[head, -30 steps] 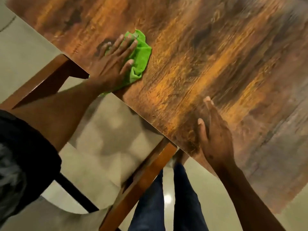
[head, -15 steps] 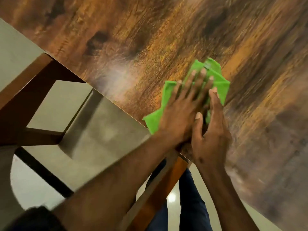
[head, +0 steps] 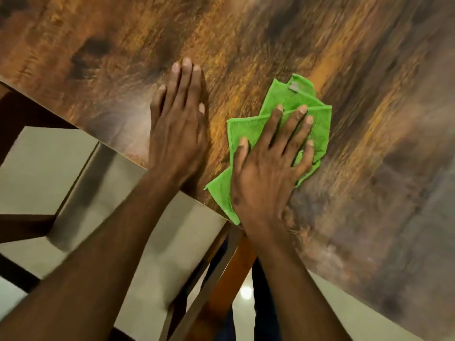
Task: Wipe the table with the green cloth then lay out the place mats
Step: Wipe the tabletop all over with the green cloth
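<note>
Green cloth (head: 290, 124) sits right at the near edge of the wooden surface (head: 270, 40), one corner poking over it. Right hand (head: 268, 168) lies flat on top, fingers spread, no real grip. Left hand (head: 181, 126) rests flat just beside it, fingers straight.

Home dining area, wooden table (head: 270, 40), chair (head: 221, 291), tiled floor (head: 44, 163)

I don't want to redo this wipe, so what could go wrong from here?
The green cloth is bunched and folded under the right hand, so it may skip patches. Its lower corner overhangs the table edge and could slip off. The bare left hand lies flat on the wood and may smudge it.
</note>
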`<state>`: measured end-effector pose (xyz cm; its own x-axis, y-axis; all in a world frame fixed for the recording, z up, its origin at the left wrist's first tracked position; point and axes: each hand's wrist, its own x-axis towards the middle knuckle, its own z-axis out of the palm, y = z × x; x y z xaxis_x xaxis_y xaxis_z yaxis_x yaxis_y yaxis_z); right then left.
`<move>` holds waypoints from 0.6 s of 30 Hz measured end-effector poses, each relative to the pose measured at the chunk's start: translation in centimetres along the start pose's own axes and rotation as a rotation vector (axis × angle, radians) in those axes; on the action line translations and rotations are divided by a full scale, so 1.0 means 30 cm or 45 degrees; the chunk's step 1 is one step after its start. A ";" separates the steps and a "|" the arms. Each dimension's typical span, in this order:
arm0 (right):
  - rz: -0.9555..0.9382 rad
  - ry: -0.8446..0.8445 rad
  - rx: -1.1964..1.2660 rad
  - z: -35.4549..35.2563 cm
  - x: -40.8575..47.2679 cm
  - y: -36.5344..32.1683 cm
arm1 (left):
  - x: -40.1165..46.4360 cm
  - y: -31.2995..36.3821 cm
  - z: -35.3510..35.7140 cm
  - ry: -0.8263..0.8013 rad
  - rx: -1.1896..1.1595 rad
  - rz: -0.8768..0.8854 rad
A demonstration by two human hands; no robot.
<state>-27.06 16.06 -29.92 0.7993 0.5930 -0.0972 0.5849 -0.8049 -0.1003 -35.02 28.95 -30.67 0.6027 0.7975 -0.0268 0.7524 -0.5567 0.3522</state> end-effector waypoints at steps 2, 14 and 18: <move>-0.076 0.031 -0.013 0.008 0.058 0.007 | -0.002 0.004 0.015 -0.016 0.095 0.005; -0.166 -0.087 0.021 -0.011 0.007 0.006 | -0.012 0.028 -0.003 0.046 0.235 0.077; -0.128 -0.111 -0.002 0.012 -0.065 -0.011 | -0.015 0.019 0.014 0.038 0.235 0.092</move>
<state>-28.87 15.18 -30.05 0.7219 0.6703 -0.1721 0.6616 -0.7414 -0.1125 -34.74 28.16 -30.85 0.6506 0.7591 0.0206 0.7452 -0.6435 0.1748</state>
